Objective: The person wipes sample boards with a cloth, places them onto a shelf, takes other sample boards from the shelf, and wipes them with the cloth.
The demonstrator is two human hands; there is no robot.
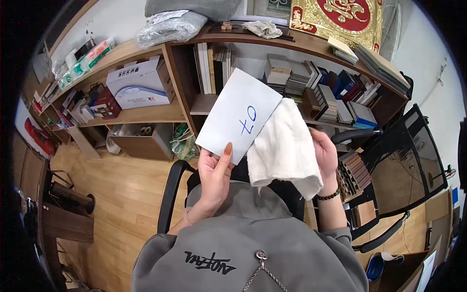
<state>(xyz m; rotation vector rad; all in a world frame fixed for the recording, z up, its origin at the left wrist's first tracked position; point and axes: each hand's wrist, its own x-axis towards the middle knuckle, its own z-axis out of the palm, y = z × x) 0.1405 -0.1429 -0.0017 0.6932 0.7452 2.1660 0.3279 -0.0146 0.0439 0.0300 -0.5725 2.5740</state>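
My left hand (pixel 215 175) pinches the lower corner of a white sheet of paper (pixel 236 114) with blue handwriting, the thumb lying on its face. The sheet is held tilted in front of my chest. To its right hangs a white cloth (pixel 284 151), folded, with a few loose threads at its lower edge. My right hand (pixel 324 153) grips the cloth by its right side, fingers partly hidden behind it. The paper's right edge meets or overlaps the cloth; whether they touch I cannot tell.
Ahead stands a wooden shelf unit (pixel 177 87) with books, binders and a white box (pixel 139 82). A plastic-wrapped bundle (pixel 171 28) and a gold-and-red panel (pixel 340 22) rest on top. At right is a black mesh chair (pixel 401 160); a black armrest (pixel 170 194) is beside my left arm.
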